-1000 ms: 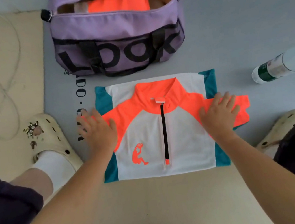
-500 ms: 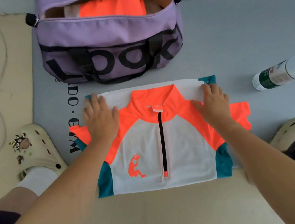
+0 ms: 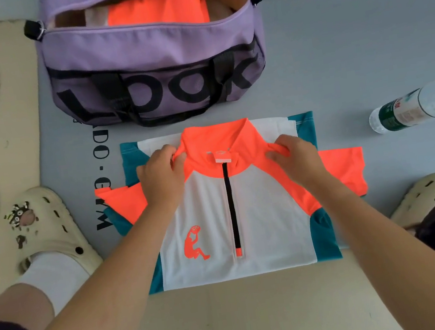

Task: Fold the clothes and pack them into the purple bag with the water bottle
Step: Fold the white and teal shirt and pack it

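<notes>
Head view: zip-neck shirt (image 3: 246, 216) lay flat, collar toward 12 o'clock; left hand (image 3: 163, 178) and right hand (image 3: 297, 156) pinched its orange shoulders.

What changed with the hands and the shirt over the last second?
Both hands slid from lying flat on the sides of the shirt up to its shoulders. The left hand and right hand now pinch the orange fabric beside the collar. The purple bag and water bottle stayed put.
</notes>
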`<state>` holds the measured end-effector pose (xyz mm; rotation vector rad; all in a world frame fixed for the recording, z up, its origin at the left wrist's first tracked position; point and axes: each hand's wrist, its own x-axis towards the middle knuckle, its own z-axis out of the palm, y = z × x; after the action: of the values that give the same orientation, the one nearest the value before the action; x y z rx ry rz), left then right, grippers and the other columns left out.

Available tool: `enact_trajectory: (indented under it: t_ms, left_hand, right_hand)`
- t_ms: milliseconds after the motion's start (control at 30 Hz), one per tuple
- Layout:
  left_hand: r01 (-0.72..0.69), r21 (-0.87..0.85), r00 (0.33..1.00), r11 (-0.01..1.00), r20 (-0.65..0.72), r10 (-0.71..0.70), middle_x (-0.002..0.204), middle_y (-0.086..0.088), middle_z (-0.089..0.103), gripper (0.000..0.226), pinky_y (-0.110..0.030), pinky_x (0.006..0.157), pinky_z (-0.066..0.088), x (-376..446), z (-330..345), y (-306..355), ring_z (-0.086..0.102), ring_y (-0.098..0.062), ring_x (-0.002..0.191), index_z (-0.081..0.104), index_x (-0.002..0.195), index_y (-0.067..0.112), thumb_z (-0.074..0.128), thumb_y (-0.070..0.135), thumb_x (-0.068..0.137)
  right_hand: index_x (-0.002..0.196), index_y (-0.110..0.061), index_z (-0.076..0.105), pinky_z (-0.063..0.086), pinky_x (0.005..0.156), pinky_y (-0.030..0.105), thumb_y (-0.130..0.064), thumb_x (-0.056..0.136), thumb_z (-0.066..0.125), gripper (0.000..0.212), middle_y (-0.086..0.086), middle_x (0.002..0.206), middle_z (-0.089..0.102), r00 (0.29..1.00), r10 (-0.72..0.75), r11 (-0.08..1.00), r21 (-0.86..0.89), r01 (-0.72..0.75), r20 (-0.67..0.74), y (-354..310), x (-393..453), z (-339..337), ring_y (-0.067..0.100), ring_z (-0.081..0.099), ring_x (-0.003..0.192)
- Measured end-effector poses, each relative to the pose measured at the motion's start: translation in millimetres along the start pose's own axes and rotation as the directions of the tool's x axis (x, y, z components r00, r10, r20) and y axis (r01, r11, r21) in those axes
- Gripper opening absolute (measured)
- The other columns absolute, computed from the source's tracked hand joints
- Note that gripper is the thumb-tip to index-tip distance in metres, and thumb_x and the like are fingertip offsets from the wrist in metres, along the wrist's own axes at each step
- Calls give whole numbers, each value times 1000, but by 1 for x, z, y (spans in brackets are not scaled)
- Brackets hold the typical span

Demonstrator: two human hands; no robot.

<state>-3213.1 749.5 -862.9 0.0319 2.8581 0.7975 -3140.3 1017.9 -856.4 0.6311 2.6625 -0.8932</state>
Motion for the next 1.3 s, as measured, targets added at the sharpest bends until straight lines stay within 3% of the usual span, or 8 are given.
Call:
enact_trajectory:
  t_ms: [133,267,400,600,800,1000,1167,1300]
  left_hand:
    - [-37,212,999,976,-20,43,121,-16,55,36,-47,87,36,-10,3,4,49,-37,113,58,119,10,61,32,91]
    - [-502,367,865,783,207,458,146,-12,45,50,-51,98,38,-37,21,12,42,-35,132,53,134,21,59,40,88]
    - [-496,392,842,774,434,319,165,-1,6,72,-54,112,21,-55,39,-1,11,-30,151,20,154,37,44,63,91]
    - [-467,343,865,815,369,340,164,-4,11,78,-56,113,22,-55,39,-2,13,-33,150,23,154,33,55,60,88]
    - [-107,223,991,969,96,88,159,-11,25,71,-53,112,24,-41,19,-7,20,-35,147,33,150,18,58,49,91]
    - [-138,181,978,974,181,105,123,-11,56,60,-44,91,40,31,-7,-10,47,-34,115,54,128,14,74,43,80]
    - [-108,185,922,977,387,29,86,-3,59,30,-32,72,36,62,-14,-2,58,-29,94,63,88,17,79,38,74]
    - [-200,271,967,942,211,144,101,-12,61,26,-39,82,36,68,-15,11,52,-34,106,67,98,16,71,35,81]
  right_hand:
    - [83,-18,53,29,78,35,-45,85,67,30,-5,74,56,999,25,995,-91,-27,-30,7,2,-1,21,51,75]
    - [89,-22,55,21,78,33,-54,75,73,40,-9,76,57,1000,-14,978,-210,19,22,22,4,-10,17,51,75]
    - [99,-21,51,23,82,37,-51,73,74,46,-4,78,59,991,51,923,-386,0,123,41,4,-30,25,61,82]
    - [107,-4,48,32,85,43,1,79,51,29,23,104,54,960,77,792,-568,-223,-269,42,-6,-44,37,54,92]
    - [131,-8,47,33,96,44,-32,83,67,58,11,137,46,981,-194,903,-392,176,-7,-13,4,-1,32,43,126]
    - [130,-11,47,32,98,46,-43,73,78,72,12,131,50,997,-63,897,-435,71,32,-18,45,-11,31,44,123]
    - [98,-14,62,27,95,40,-42,82,69,33,9,108,65,980,38,875,-480,62,196,-24,57,-14,28,55,109]
    - [108,-15,65,31,92,41,-39,84,68,34,14,114,55,997,-49,887,-457,68,52,-23,62,-27,32,47,115]
